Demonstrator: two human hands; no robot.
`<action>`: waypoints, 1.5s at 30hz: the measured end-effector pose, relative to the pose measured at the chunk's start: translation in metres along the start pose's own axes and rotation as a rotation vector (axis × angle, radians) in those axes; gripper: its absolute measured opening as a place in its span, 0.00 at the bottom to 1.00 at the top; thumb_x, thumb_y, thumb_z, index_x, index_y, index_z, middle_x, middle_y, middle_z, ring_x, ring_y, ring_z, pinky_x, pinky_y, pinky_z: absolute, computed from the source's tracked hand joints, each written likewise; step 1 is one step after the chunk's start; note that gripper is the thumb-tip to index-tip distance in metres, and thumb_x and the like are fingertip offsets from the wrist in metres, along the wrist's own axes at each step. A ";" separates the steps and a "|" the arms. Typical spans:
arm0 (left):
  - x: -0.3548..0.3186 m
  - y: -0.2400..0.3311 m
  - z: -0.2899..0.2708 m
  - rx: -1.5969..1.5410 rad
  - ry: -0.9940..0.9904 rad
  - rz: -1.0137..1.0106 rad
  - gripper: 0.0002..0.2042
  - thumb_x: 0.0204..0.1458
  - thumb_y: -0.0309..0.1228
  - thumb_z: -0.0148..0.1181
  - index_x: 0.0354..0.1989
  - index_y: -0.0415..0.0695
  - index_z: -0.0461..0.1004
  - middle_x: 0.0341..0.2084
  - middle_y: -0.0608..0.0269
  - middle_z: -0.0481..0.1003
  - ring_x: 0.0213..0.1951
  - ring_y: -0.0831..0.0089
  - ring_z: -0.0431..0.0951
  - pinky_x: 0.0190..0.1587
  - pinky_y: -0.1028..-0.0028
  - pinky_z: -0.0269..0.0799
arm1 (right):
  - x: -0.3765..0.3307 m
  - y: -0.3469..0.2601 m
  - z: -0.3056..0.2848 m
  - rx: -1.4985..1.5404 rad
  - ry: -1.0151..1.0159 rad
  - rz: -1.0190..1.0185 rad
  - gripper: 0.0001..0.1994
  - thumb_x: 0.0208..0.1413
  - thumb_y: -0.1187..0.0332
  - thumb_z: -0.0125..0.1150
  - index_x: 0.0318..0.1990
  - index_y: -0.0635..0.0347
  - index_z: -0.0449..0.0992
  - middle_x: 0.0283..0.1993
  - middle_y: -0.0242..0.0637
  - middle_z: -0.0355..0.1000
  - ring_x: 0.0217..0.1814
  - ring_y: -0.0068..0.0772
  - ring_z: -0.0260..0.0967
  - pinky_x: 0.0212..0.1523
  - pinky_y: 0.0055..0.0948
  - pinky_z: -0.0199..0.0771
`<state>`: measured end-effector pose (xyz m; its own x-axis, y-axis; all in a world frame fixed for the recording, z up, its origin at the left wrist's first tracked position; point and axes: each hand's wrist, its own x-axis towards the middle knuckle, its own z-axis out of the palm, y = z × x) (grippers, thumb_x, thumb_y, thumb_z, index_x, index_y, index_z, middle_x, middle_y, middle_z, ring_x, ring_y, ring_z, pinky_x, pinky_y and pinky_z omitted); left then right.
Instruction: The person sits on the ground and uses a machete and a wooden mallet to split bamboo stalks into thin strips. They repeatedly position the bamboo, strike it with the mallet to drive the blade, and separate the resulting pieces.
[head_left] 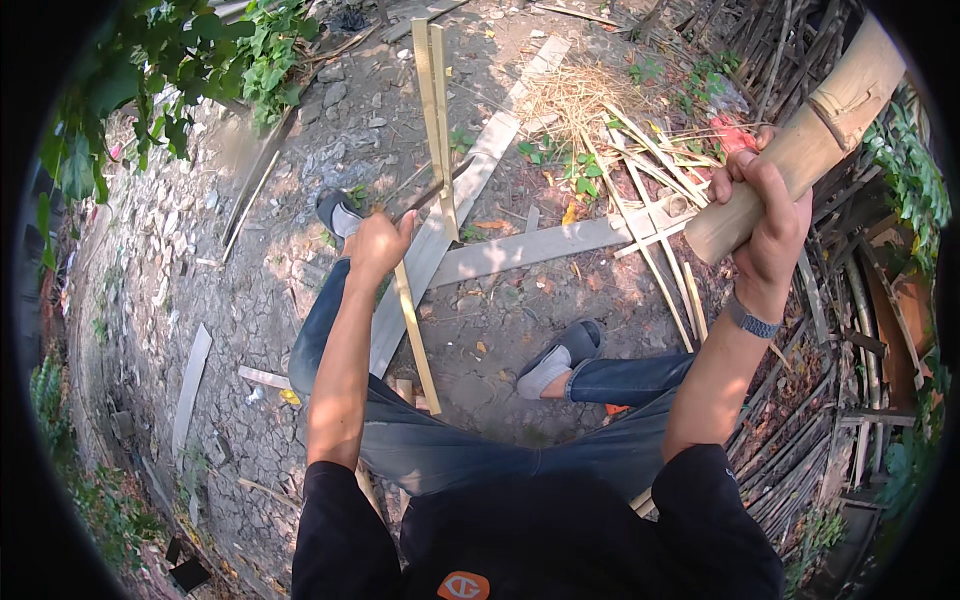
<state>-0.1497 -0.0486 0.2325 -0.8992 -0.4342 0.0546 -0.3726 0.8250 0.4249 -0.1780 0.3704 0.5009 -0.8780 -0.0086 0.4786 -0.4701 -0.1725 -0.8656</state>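
My left hand (375,245) is closed, its thumb along the near end of a knife whose dark narrow blade (432,192) slants up to the right. The blade crosses an upright bamboo strip (443,130), which is parted into two lengths above it. Below the hand, another pale strip (415,340) runs down toward my lap; whether it joins the upright one I cannot tell. Raised at the right, my right hand (765,205) grips a thick bamboo pole (815,125) near its cut end, tilted up and away to the right.
Flat grey boards (530,250) lie on the dirt between my feet and beyond. Cut bamboo strips (655,175) and a heap of shavings (580,105) lie ahead to the right. Stacked sticks (780,430) line the right side; leafy vines (130,75) hang at the upper left.
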 end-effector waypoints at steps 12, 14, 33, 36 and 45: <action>-0.007 -0.046 0.098 -0.128 -0.076 -0.212 0.31 0.61 0.57 0.55 0.38 0.33 0.83 0.37 0.28 0.80 0.45 0.34 0.81 0.51 0.47 0.77 | -0.190 0.264 -0.021 -0.544 -0.373 1.057 0.12 0.44 0.71 0.69 0.33 0.71 0.79 0.26 0.42 0.77 0.21 0.34 0.76 0.23 0.34 0.76; -0.021 -0.045 0.095 -0.084 -0.101 -0.168 0.31 0.61 0.57 0.55 0.38 0.33 0.82 0.37 0.29 0.80 0.45 0.34 0.81 0.51 0.46 0.77 | -0.148 0.234 -0.011 -0.308 -0.191 0.977 0.06 0.49 0.75 0.65 0.32 0.69 0.78 0.24 0.38 0.75 0.19 0.33 0.73 0.19 0.33 0.73; -0.029 -0.033 0.150 -0.070 -0.106 -0.194 0.31 0.61 0.55 0.56 0.37 0.30 0.81 0.35 0.31 0.80 0.44 0.36 0.81 0.50 0.50 0.77 | -0.183 0.308 -0.014 -0.350 -0.259 1.155 0.15 0.44 0.67 0.71 0.33 0.74 0.81 0.29 0.46 0.79 0.26 0.42 0.79 0.28 0.37 0.78; -0.039 -0.065 0.158 -0.093 -0.026 -0.238 0.31 0.61 0.55 0.55 0.37 0.31 0.81 0.34 0.30 0.80 0.44 0.36 0.81 0.50 0.50 0.77 | -0.121 0.289 0.005 -0.127 -0.072 0.918 0.09 0.46 0.73 0.67 0.33 0.70 0.79 0.26 0.42 0.76 0.21 0.34 0.75 0.23 0.34 0.75; -0.065 -0.015 0.134 -0.111 -0.124 -0.192 0.28 0.62 0.54 0.56 0.33 0.34 0.82 0.34 0.33 0.81 0.44 0.38 0.82 0.49 0.49 0.77 | -0.084 0.312 -0.096 -1.237 0.153 0.485 0.32 0.42 0.64 0.77 0.55 0.71 0.74 0.51 0.57 0.76 0.48 0.53 0.78 0.48 0.46 0.80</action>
<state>-0.1162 0.0153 0.1016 -0.8383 -0.5255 -0.1451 -0.5178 0.6843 0.5134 -0.2596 0.4115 0.1771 -0.9413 0.3093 0.1356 0.1898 0.8167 -0.5450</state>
